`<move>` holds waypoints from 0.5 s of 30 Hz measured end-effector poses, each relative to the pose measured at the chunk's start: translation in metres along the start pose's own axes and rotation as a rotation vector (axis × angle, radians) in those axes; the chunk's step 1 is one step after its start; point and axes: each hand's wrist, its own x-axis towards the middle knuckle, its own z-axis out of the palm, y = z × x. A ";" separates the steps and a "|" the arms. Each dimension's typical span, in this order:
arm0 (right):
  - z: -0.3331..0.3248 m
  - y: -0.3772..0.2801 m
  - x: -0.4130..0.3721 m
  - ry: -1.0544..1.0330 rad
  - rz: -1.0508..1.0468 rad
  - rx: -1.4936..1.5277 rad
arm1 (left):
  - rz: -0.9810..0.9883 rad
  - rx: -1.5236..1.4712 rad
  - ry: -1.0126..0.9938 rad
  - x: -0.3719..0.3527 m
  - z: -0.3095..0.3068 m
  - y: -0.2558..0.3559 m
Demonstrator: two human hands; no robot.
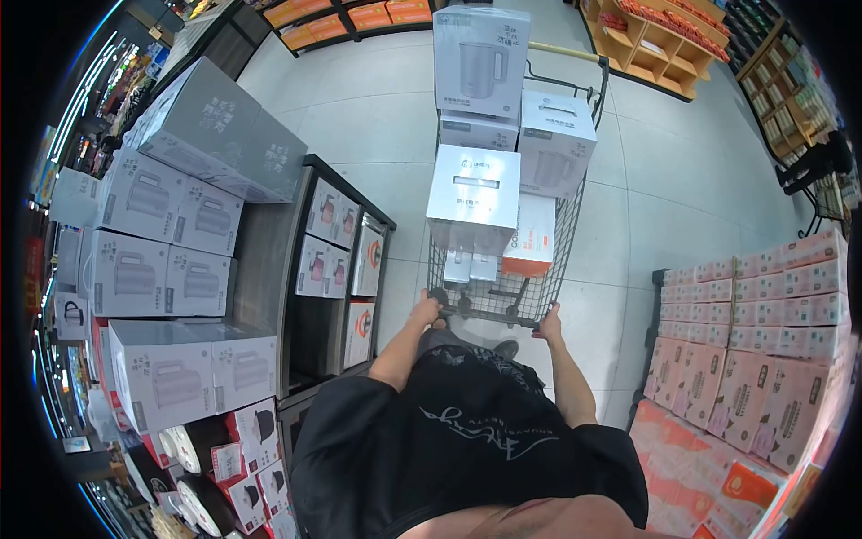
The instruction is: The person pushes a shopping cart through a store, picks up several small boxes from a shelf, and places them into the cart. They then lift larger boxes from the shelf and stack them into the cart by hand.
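A wire shopping cart (567, 235) stands in front of me, loaded with several boxes. My left hand (426, 310) is closed around the near left corner of the cart, and my right hand (549, 322) grips its near right corner. In the cart, a tall kettle box (481, 67) stands at the far left, with another kettle box (557, 135) to its right. Nearer to me lie a white box with a handle slot (473, 193) and a white and orange box (532, 235). Some small boxes (471, 266) sit low near the cart's front wall.
On the left, a dark display shelf (269, 269) holds stacked grey kettle boxes (162, 274) and smaller boxes. Stacked pink cartons (750, 368) stand close on the right. Ahead are an orange-stocked shelf (346, 20), a wooden stand (651, 40) and pale floor tiles (359, 103).
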 end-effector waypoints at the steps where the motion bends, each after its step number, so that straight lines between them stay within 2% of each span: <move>1: -0.001 -0.001 0.003 -0.019 0.012 0.003 | 0.003 -0.008 0.007 0.001 0.000 0.000; 4: -0.004 -0.009 0.009 -0.076 0.048 0.012 | -0.015 -0.034 0.021 0.006 0.003 -0.005; 10: -0.015 -0.033 0.035 -0.117 0.082 0.010 | 0.114 0.016 0.052 0.047 0.007 -0.016; 15: -0.024 -0.058 0.052 -0.131 0.140 0.000 | 0.041 -0.007 0.035 0.067 0.012 -0.012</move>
